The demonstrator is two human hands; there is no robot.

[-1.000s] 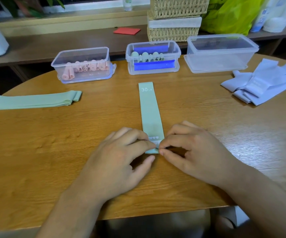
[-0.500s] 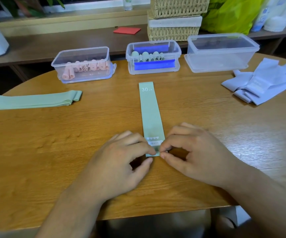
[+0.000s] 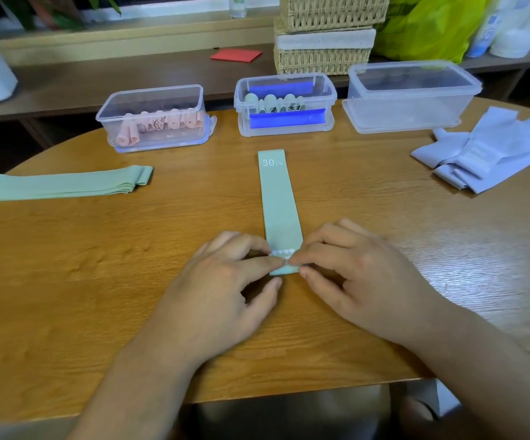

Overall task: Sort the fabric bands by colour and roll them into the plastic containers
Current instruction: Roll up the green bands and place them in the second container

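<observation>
A mint-green band (image 3: 278,198) marked "30 LB" lies flat on the table, pointing away from me. My left hand (image 3: 222,290) and my right hand (image 3: 362,281) both pinch its near end, where a small fold has begun. A stack of green bands (image 3: 63,184) lies at the left. Lilac bands (image 3: 492,154) are heaped at the right. The left container (image 3: 155,117) holds rolled pink bands. Rolled green bands stand in the middle container (image 3: 285,104). A third container (image 3: 413,93) stands at the right.
The round wooden table (image 3: 98,281) ends just below my wrists. Behind the containers runs a low shelf with wicker baskets (image 3: 324,33), a red card (image 3: 236,55) and a yellow-green bag (image 3: 428,23).
My fingertips have closed further over the band's near end and turned it up into a small fold. The band and everything else have stayed in place.
</observation>
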